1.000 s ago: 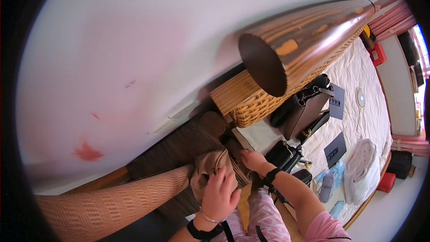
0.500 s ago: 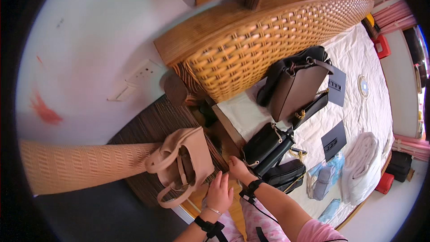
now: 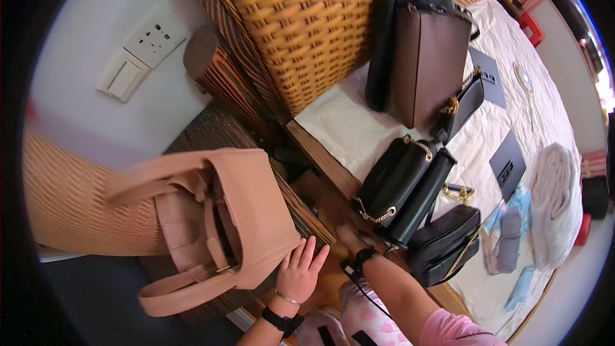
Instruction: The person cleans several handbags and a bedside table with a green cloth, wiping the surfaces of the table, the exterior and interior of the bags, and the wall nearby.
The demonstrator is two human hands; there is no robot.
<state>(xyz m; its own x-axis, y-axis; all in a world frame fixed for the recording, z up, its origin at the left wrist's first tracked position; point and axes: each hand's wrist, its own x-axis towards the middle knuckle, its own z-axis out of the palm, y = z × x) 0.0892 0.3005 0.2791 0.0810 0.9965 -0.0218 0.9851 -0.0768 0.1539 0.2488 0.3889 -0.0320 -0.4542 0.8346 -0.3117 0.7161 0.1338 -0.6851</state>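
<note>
A tan handbag (image 3: 256,198) with two looped handles, its top open, stands on the dark wood-grain nightstand (image 3: 208,129). My left hand (image 3: 300,274) rests with spread fingers at the bag's lower corner and the nightstand edge, holding nothing. My right hand (image 3: 350,237) reaches down into the shadowed gap between nightstand and bed, and its fingertips are hidden. Nearest to it on the bed lies a black chain-strap bag (image 3: 396,176) with a long black bag (image 3: 428,198) against it. Another black bag (image 3: 442,243) with a gold chain lies nearer me.
A brown handbag (image 3: 435,64) leans by the woven headboard (image 3: 307,19). Farther along the bed are dark flat cards (image 3: 509,163), a rolled white quilt (image 3: 554,192) and blue cloths (image 3: 512,237). Wall sockets (image 3: 154,37) sit at upper left, above a tan woven surface (image 3: 83,198).
The view has come closer, so the bags appear larger. My right hand has gone from the nightstand's edge deeper into the gap. My left hand stays by the tan handbag, its fingers more spread.
</note>
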